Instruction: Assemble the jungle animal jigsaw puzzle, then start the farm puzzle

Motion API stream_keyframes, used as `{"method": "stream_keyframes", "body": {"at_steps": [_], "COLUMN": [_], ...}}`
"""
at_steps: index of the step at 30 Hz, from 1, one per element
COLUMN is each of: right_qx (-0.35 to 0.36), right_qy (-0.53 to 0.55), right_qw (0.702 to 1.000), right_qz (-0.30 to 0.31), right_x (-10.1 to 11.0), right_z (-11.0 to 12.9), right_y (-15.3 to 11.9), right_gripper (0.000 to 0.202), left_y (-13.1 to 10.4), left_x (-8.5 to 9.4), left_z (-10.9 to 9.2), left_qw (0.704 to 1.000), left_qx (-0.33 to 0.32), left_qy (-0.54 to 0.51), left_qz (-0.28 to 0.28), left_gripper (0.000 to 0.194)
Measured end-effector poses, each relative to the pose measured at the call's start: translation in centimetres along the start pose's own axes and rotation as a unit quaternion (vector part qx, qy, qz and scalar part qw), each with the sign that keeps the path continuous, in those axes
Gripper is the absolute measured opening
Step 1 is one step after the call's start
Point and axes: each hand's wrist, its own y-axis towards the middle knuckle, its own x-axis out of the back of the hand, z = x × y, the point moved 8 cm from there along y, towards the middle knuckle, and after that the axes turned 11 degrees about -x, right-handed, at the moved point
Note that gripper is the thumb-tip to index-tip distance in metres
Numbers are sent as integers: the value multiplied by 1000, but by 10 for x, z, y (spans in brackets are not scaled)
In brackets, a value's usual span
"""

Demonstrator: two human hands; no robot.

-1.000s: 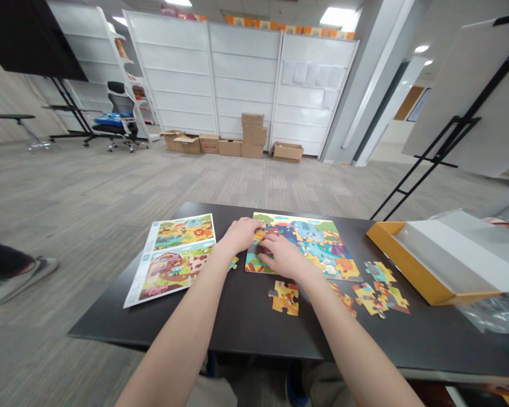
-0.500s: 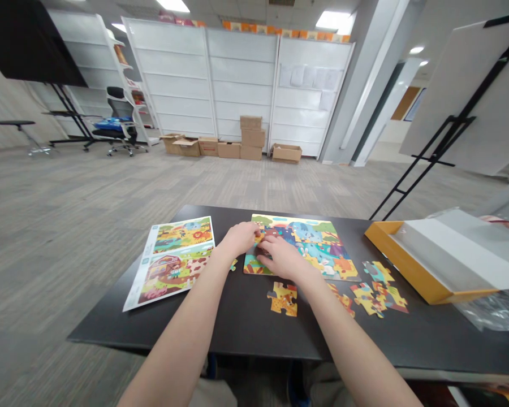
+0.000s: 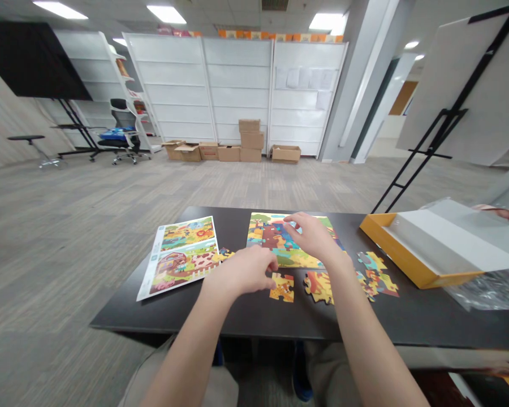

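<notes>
On the dark table lies a puzzle board with a colourful animal picture, partly covered by my right hand. That hand is over the board's right half, its thumb and index finger apart and nothing visible between them. My left hand is just below the board's left corner. Its fingers are curved but apart, and the tips reach the left edge of a yellow spotted puzzle piece lying flat. Joined orange and yellow pieces lie to the right of it, partly behind my right forearm.
A printed picture sheet lies at the left, with a puzzle piece beside it. More loose pieces lie at the right. Beyond them stand an open yellow box and clear plastic wrapping. A black easel rises behind the table.
My left hand has moved from the board down towards the yellow spotted piece. My right hand has shifted right and away over the board, uncovering its brown animal picture.
</notes>
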Motion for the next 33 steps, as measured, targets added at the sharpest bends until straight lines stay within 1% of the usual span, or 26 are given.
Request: {"method": "stream_keyframes", "body": {"at_steps": [3, 5, 7, 10, 12, 15, 17, 21, 24, 26, 30, 33], "right_qx": [-5, -14, -21, -26, -35, -34, -25, -22, -24, -25, -22, -27], "right_qy": [4, 7, 12, 11, 10, 14, 14, 18, 22, 20, 9, 14], "right_qw": [1000, 1000, 1000, 999, 999, 999, 999, 997, 997, 997, 997, 997], "right_qz": [-7, -1, 3, 15, 19, 33, 46, 67, 71, 70, 68, 73], "right_x": [23, 30, 33, 28, 22, 12, 7, 1, -1, -2, -3, -4], "right_z": [-6, -12, -18, -28, -33, -32, -29, -26, -28, -29, -28, -27], "right_y": [-9, -13, -14, -12, -9, -7, -6, -6, -7, -7, -7, -7], "right_gripper": [27, 28, 28, 26, 25, 25, 25, 25, 25, 25, 24, 23], "left_y": [-6, -5, -4, -5, -7, -9, -10, -10, -10, -10, -10, -11], "left_x": [-19, -30, -34, -35, -34, -34, -35, -37, -39, -41, -41, -35], "left_z": [-15, -19, -20, -18, -14, -8, -4, -2, 1, 4, 4, 0], "left_qw": [999, 998, 996, 996, 995, 996, 996, 999, 999, 1000, 1000, 999], "left_qx": [24, 37, 43, 51, 58, 64, 63, 36, 23, 16, -15, -46], "left_qy": [8, 33, 51, 48, 31, 7, 4, 5, 11, 10, 1, -6], "left_qz": [20, 40, 50, 62, 69, 65, 61, 40, 23, 21, 12, -8], "left_gripper": [40, 44, 43, 41, 43, 49, 49, 45, 53, 55, 49, 45]}}
